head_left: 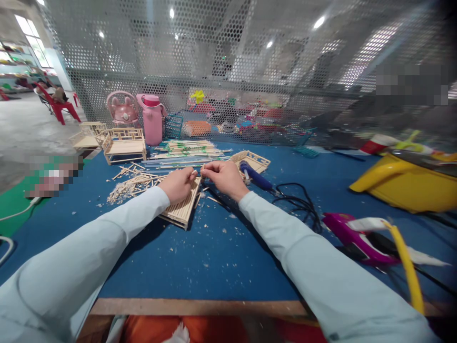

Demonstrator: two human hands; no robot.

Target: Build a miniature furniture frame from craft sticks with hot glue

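My left hand (178,186) is closed in a pinch over a slatted panel of thin wooden sticks (183,209) on the blue table. What lies between those fingers is too small to make out. Close by, my right hand (227,178) pinches what looks like a short, pale wooden stick (202,169) at the panel's far corner. The fingertips of both hands almost meet. Cut stick pieces (128,188) lie heaped left of the panel. Beyond my right hand sits a stick frame (262,162), with a blue glue gun (259,177) beside it.
Two small stick-built benches (124,145) stand back left, near a pink bottle (153,119). Bundled sticks (189,148) lie before a perforated metal screen (228,57). A black cord (303,205), magenta tool (360,238) and yellow container (410,183) occupy the right side.
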